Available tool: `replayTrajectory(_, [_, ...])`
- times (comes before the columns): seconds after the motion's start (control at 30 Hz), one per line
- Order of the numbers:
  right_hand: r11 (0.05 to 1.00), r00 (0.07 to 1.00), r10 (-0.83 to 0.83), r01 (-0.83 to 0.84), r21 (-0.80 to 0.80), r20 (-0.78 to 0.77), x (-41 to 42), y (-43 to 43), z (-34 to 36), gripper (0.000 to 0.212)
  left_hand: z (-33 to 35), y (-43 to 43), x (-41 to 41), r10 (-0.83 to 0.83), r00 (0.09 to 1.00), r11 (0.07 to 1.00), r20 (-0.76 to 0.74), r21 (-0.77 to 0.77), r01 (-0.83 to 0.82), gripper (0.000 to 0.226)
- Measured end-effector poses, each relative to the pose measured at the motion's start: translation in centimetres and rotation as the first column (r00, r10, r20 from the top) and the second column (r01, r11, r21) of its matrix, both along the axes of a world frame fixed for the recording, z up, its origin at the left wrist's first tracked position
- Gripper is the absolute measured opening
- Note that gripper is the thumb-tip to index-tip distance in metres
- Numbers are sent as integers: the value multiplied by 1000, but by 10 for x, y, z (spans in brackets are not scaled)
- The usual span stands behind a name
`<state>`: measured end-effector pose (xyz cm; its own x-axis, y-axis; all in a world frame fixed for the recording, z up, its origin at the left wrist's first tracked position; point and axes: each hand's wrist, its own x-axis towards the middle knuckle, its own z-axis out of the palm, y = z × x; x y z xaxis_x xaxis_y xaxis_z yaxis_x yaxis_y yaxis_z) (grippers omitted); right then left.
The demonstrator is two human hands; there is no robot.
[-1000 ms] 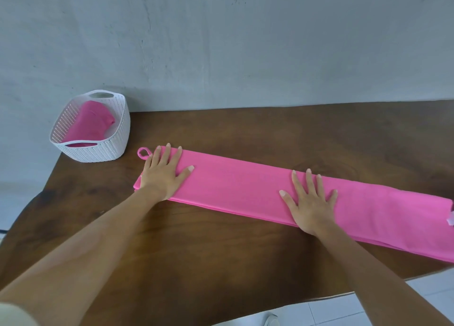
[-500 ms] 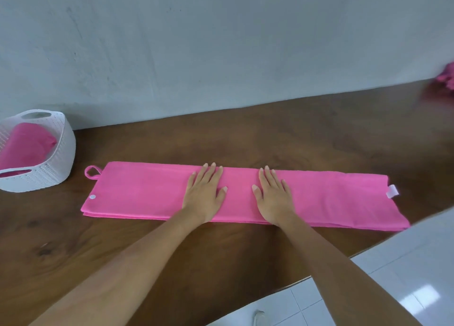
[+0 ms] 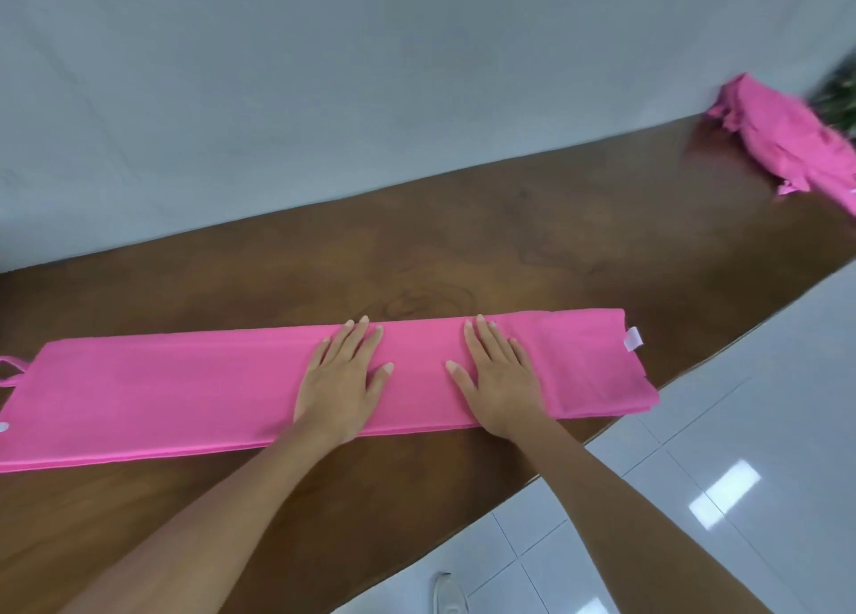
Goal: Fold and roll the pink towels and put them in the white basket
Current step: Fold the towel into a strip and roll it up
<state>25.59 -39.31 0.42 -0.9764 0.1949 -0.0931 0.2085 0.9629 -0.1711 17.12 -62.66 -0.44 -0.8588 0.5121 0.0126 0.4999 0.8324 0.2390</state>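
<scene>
Since last frame: left hand and right hand slid rightward along the long folded pink cloth towel. Both press flat on it, fingers straight, slightly spread. Towel lies lengthwise on dark brown wooden table.

- Dark brown wooden tabletop, glossy, with visible grain.
- A long pink towel, folded into a flat strip, lies along the near edge (white tag at its right end, loop at its left).
- A crumpled pink heap, blurred and probably more towels, lies at the far right.
</scene>
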Motion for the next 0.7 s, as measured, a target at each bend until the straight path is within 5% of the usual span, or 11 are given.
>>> replayTrajectory(0.33, [999, 1000, -17, 17, 46, -10, 37, 155, -5, 82, -1, -1, 2, 11, 1000, 1000, -5, -9, -11, 74])
replayTrajectory(0.7, [992, 991, 125, -124, 21, -55, 24, 200, -7, 81, 3, 5, 3, 92, 996, 996, 11, 3, -92, 72])
